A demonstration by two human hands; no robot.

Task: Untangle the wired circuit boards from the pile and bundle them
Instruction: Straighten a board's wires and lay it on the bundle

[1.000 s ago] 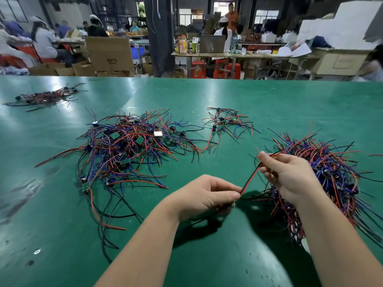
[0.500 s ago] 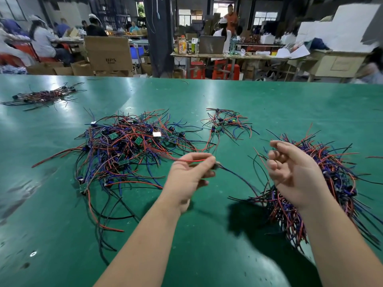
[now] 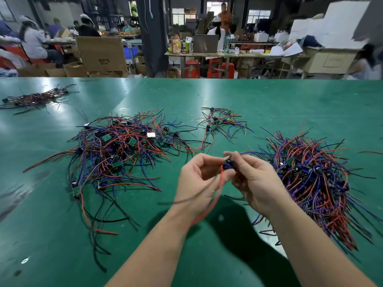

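A tangled pile of wired circuit boards [image 3: 124,150], with red, blue and black leads and small green boards, lies left of centre on the green table [image 3: 290,104]. A thick bundle of wired boards [image 3: 315,183] lies at the right. Between them, above the table, my left hand [image 3: 201,183] and my right hand [image 3: 255,183] meet and both pinch one small wired circuit board [image 3: 228,165]. Its red and black leads hang down blurred across my left wrist. The board itself is mostly hidden by my fingers.
A small loose cluster of wired boards [image 3: 221,123] lies behind my hands. Another bundle [image 3: 35,98] sits at the far left of the table. Beyond the table's far edge are cardboard boxes [image 3: 101,54], work benches and several seated people.
My left hand has carried the single wired board up and to the right, and my right hand has come in from the bundle to pinch it too. Its leads now dangle below my left hand.
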